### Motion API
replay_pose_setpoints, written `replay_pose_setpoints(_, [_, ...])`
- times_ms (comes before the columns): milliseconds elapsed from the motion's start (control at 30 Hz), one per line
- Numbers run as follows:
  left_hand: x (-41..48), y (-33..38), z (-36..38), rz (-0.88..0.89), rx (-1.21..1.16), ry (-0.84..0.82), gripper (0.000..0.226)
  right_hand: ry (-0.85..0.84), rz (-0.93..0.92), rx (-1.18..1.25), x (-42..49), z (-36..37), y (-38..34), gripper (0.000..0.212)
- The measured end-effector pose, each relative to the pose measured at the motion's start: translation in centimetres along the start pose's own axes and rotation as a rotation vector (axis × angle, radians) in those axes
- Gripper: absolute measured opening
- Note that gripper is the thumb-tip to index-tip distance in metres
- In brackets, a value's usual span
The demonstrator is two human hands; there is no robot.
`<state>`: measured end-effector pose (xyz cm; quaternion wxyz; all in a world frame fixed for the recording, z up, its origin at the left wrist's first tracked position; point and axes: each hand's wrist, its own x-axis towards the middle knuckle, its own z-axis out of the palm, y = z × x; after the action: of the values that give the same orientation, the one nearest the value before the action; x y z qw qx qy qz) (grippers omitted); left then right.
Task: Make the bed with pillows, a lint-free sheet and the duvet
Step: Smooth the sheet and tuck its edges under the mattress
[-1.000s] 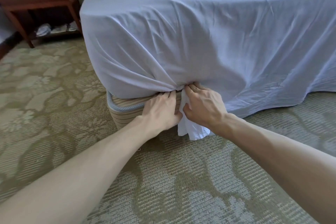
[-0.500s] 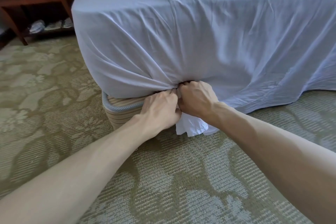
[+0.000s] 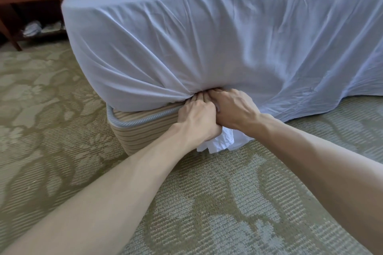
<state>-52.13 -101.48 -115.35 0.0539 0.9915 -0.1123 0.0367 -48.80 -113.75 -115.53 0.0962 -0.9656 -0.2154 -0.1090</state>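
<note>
While reaching low to the near corner of the bed [image 3: 145, 132], the left hand [image 3: 196, 119] and right hand [image 3: 235, 109] each curl their grip around the bunched sheet [image 3: 207, 37], its loose tail [image 3: 219, 145] hanging toward the carpet [image 3: 207, 203]. Light, soft, limp: best taken gathered at the hem. Beyond, it drapes the bed, apparently lengthwise toward the right.
</note>
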Motion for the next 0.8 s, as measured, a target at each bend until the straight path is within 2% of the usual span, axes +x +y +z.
replay_pose_setpoints(100, [1.0, -0.1, 0.3, -0.027, -0.010, -0.028, 0.091, -0.028, -0.018, -0.005, 0.5, -0.1, 0.2, 0.028])
replay_pose_setpoints(233, [2.0, -0.3, 0.1, -0.071, -0.034, -0.032, 0.079, -0.063, -0.026, -0.097, 1.4, -0.4, 0.3, 0.031])
replay_pose_setpoints(400, [1.1, 0.1, -0.1, -0.061, -0.022, -0.010, 0.076, -0.083, 0.030, -0.058, 1.6, -0.5, 0.8, 0.021])
replay_pose_setpoints(467, [0.3, -0.7, -0.7, -0.001, -0.015, -0.018, 0.067, -0.031, 0.042, -0.009, 0.7, -0.3, 0.7, 0.025])
replay_pose_setpoints(600, [-2.3, -3.0, -1.6, 0.049, 0.079, 0.087, 0.031, 0.180, -0.075, -0.024, -1.7, 0.5, 0.9, 0.028])
replay_pose_setpoints(733, [-3.6, -5.4, -1.3, 0.100, 0.010, 0.153, 0.032, 0.324, -0.207, -0.062, -3.0, 1.7, 1.3, 0.030])
replay_pose_setpoints(800, [-3.7, -6.2, -1.3, 0.126, -0.034, 0.136, 0.042, 0.350, -0.124, -0.053, -3.3, 1.9, 0.9, 0.031])
